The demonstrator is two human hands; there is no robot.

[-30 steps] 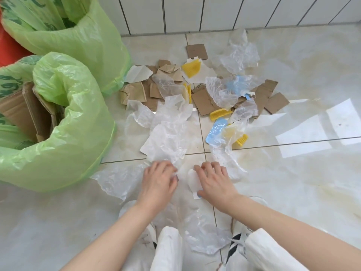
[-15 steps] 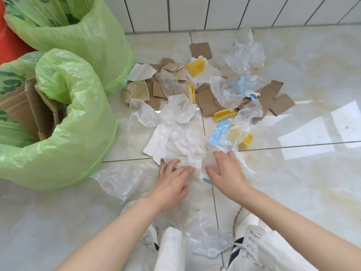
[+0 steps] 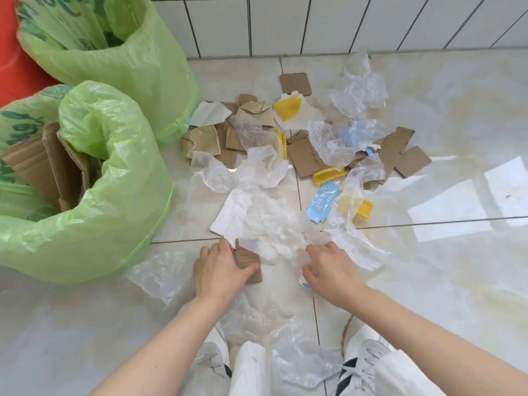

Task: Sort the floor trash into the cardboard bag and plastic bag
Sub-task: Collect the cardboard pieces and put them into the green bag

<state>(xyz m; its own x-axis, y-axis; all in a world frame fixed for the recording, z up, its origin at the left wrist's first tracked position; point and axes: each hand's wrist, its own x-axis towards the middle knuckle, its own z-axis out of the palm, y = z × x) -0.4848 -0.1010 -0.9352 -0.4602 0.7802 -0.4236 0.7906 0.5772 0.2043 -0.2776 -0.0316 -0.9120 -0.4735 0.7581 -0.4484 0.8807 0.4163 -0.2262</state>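
A heap of trash lies on the tiled floor: brown cardboard scraps (image 3: 303,161), clear plastic film (image 3: 268,224), yellow and blue wrappers (image 3: 323,205). My left hand (image 3: 220,270) grips a small brown cardboard piece (image 3: 248,261) at the heap's near edge. My right hand (image 3: 331,270) holds a crumpled bit of clear plastic with a small white and blue scrap under its palm. The near green bag (image 3: 94,224) at the left holds cardboard. A second green bag (image 3: 128,61) stands behind it.
A tiled wall (image 3: 314,21) closes the far side. More clear film (image 3: 160,272) lies near my shoes (image 3: 360,364) at the bottom. Something red (image 3: 8,44) shows behind the bags. Bare floor (image 3: 457,267) spreads to the right.
My left hand has closed on a brown cardboard piece that was under the film. My right hand pulled back slightly towards me with plastic in its fingers.
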